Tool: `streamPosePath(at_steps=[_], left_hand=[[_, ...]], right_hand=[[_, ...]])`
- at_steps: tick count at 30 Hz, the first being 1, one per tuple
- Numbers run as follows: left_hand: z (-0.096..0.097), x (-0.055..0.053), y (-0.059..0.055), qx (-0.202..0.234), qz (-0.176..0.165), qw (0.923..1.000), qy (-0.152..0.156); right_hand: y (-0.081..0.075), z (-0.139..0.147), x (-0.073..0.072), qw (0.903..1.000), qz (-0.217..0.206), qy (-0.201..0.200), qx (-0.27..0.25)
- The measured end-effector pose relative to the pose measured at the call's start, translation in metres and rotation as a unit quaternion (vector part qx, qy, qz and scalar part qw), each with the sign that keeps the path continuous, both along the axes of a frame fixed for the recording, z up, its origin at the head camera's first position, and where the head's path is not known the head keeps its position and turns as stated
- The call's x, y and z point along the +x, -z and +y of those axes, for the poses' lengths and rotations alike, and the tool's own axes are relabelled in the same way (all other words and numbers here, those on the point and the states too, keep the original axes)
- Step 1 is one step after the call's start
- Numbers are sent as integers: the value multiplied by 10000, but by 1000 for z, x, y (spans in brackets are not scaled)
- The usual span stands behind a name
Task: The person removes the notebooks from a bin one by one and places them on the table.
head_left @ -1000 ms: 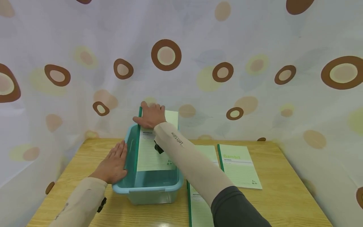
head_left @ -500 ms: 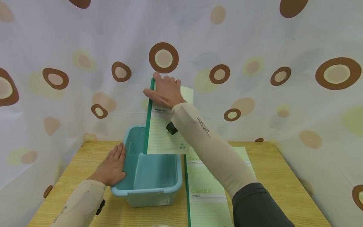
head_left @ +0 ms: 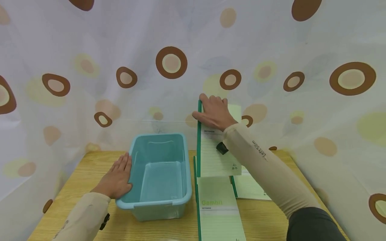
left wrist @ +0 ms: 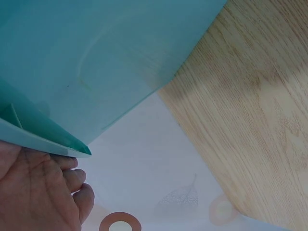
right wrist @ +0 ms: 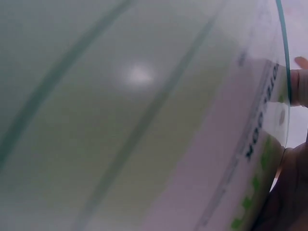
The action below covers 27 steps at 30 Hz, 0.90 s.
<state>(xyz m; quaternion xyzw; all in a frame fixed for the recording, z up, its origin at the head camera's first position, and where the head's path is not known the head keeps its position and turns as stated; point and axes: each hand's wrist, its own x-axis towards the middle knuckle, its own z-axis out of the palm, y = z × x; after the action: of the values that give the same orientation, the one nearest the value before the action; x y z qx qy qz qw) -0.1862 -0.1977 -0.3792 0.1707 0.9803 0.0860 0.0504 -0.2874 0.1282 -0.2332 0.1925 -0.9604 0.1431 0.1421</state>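
Note:
My right hand grips a pale green notebook by its top edge. The notebook hangs nearly upright, its green spine on the left, above notebooks lying on the table. In the right wrist view its lined cover fills most of the frame, with part of the hand at the right edge. My left hand lies with straight fingers along the left rim of a light blue plastic basin. The left wrist view has that hand against the underside of the basin's rim.
A Gambit notebook lies right of the basin, overlapping another whose green spine shows. A further notebook lies to the right, partly behind the right arm. The wooden table ends at a patterned white curtain.
The right hand lifted the notebook up out of the basin, then carried it right and somewhat lower, over the lying notebooks. The left hand stays on the basin's rim.

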Motion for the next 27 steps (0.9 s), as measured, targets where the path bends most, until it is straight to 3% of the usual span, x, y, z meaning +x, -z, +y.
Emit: streamPosePath(at_steps=[7,17,22,27], left_hand=[[0,-1,-1,-26,51,10000,25],[1,1,0,-15,19,10000,6],[0,0,0,-10,77,10000,27],[1,-1,1,-16,54,10000,-5]], right_hand=[[68,59,11,9983,-446,196,318],[172,130,34,9917,-1241,241,214],[208,146,44,9882,-1488,256,272],[235,155,50,9868,-1562,229,364]])
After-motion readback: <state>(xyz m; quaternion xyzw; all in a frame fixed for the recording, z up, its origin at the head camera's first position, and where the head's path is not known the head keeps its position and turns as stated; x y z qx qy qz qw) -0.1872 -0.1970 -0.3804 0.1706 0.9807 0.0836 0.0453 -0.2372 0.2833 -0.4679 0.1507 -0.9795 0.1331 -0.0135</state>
